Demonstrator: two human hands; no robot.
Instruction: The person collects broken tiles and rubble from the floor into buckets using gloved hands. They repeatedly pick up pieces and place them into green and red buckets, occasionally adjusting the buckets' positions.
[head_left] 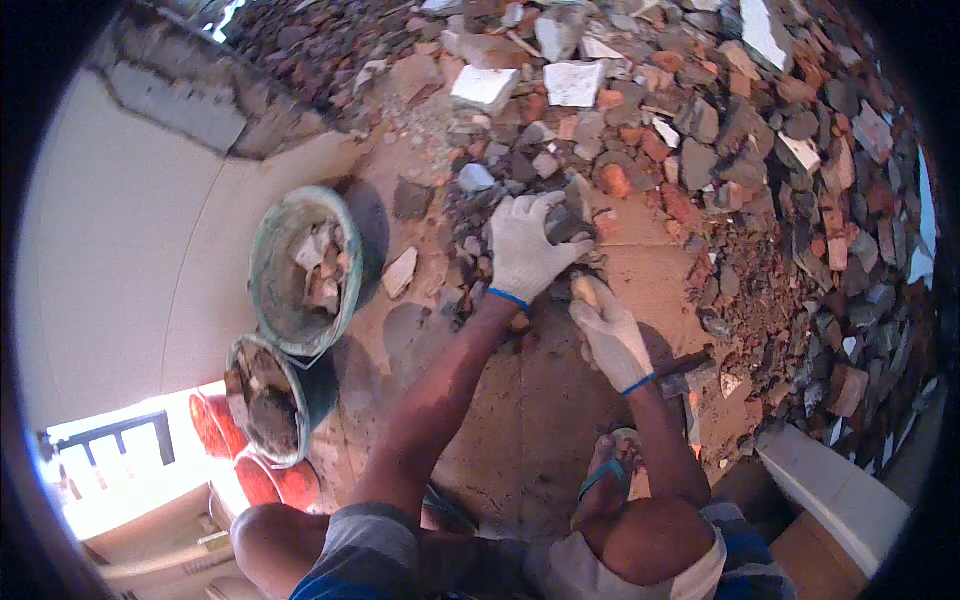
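My left hand (525,245), in a pale knitted glove with a blue cuff, reaches to the near edge of the rubble heap. Its fingers and thumb close around a grey chunk of rubble (568,222). Just below and to the right is my right hand (614,338), gloved the same way, low over the brown floor. The right fingers are curled, and what they hold, if anything, is hidden. Beside that wrist a dark, narrow object (685,363) lies on the ground; I cannot make out its kind.
A broken brick and concrete heap (700,150) spreads across the far side and right. On the left stand a green bucket (262,270) with some rubble, a fuller bucket (300,405), and orange-red containers (275,485). A pale wall (130,240) borders the left; a pale beam (835,485) lies near right.
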